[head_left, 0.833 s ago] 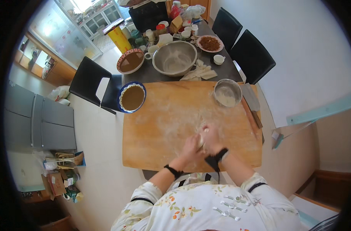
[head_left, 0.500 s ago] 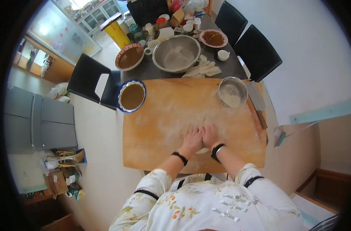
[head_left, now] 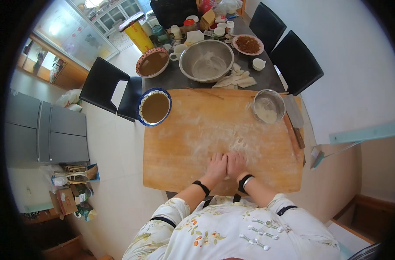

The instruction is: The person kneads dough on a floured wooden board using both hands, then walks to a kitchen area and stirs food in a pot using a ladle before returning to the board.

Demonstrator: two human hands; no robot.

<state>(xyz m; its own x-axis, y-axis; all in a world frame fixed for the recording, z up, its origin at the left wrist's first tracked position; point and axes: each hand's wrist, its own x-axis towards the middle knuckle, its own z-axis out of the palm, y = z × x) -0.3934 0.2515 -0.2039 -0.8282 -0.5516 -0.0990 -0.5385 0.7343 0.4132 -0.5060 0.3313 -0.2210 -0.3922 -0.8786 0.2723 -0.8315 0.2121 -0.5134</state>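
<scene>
My left hand (head_left: 217,165) and my right hand (head_left: 236,164) are side by side near the front of a floury wooden board (head_left: 184,151). Their thumbs meet and their fingers curl downward over a lump of dough, which the hands now hide almost wholly. Flour smears (head_left: 238,141) lie on the wood just beyond my fingertips. On the board's far right stands a metal bowl (head_left: 269,106) with flour in it. Beside that bowl lie a cleaver (head_left: 298,134) and a wooden rolling pin (head_left: 289,130).
A blue-rimmed bowl (head_left: 155,107) of brown liquid sits at the board's left corner. Behind the board are a large steel basin (head_left: 207,61), a red-patterned bowl (head_left: 152,63), a plate of reddish-brown food (head_left: 248,44), a white cup (head_left: 258,64) and pale gloves (head_left: 235,79). Black chairs (head_left: 105,84) flank the table.
My hands have drawn back toward me, and their fingers are more curled. The pale dough that showed between my wrists is now covered. The view has shifted slightly.
</scene>
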